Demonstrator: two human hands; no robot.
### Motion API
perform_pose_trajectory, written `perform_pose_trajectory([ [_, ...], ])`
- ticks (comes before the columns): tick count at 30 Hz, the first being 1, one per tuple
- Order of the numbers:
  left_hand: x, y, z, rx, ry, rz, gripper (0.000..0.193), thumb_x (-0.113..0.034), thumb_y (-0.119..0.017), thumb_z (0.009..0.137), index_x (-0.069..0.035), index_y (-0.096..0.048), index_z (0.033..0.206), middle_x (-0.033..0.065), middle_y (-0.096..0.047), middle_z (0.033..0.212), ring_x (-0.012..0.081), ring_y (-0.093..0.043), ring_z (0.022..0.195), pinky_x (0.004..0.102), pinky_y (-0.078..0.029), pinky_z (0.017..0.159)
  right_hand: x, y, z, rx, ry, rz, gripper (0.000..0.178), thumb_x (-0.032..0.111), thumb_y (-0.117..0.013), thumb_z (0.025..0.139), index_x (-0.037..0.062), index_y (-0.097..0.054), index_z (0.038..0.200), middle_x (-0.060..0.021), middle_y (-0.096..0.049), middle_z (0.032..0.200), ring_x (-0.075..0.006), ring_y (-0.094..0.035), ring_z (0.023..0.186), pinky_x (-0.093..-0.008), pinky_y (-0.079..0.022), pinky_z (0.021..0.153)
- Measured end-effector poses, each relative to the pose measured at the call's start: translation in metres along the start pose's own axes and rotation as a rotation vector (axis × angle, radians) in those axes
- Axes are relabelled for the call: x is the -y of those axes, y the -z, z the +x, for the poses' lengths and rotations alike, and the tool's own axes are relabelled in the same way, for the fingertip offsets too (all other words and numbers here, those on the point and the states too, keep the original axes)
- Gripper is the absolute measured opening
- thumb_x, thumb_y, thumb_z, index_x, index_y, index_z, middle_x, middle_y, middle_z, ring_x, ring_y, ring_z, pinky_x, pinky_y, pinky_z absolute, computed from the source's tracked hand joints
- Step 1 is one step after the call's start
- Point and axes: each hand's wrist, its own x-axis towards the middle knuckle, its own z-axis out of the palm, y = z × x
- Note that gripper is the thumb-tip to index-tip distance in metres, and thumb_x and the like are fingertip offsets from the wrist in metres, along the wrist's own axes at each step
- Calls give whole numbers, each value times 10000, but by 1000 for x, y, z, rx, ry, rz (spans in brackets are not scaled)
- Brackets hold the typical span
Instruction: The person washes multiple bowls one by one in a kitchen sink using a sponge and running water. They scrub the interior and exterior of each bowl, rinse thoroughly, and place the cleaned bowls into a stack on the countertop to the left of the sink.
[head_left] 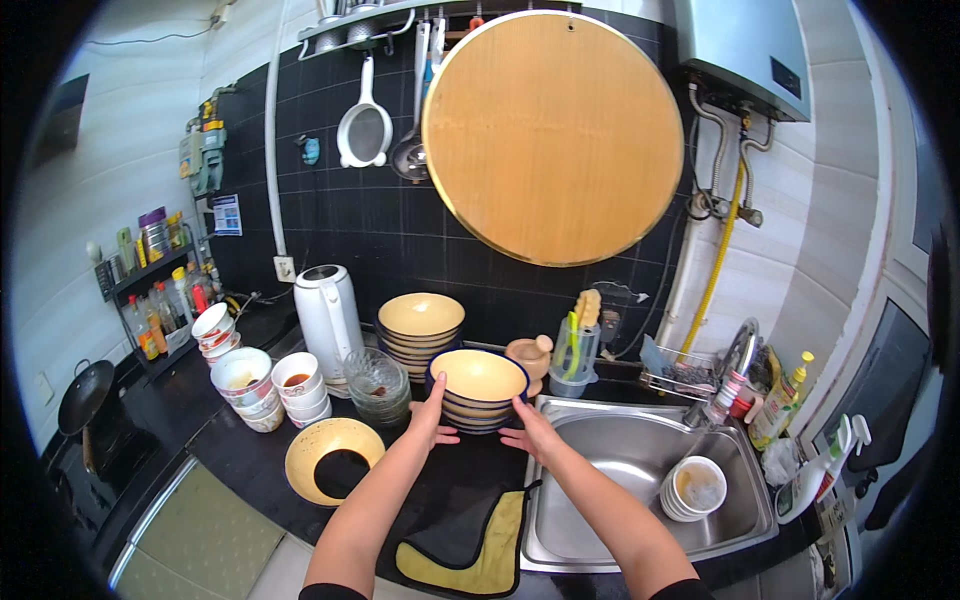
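Note:
Both my hands hold a stack of bowls (480, 376), cream inside with dark blue rims, at the middle of the black counter. My left hand (433, 415) grips its left side, thumb up near the rim and fingers lower down. On the opposite side my right hand (532, 430) has its thumb at the rim, fingers around the lower bowls. A second stack of cream bowls (421, 315) stands just behind to the left. Beside it are stacked glass bowls (377, 385). Nearer me, a cream bowl (312, 450) shows a dark patch inside.
White bowls in stacks (303, 385) and a white electric kettle (328, 315) stand left. A yellow-green cloth (490, 548) with black edging lies in front. At right, a steel sink (610, 470) holds white bowls (693, 488) under a faucet (735, 370). A wooden mortar (530, 360) stands behind.

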Motion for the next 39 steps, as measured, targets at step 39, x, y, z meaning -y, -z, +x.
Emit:
perform_pose_trajectory([
  [39,46,-36,-20,-284,-221,110,749,-451,-612,721,26,-269,1185,175,-500,902,255,-543,624,330,-483,494,-24,286,-215,-569,150,-222,173,113,-508,819,73,-587,968,-23,-608,877,-111,-581,719,-230,-456,564],
])
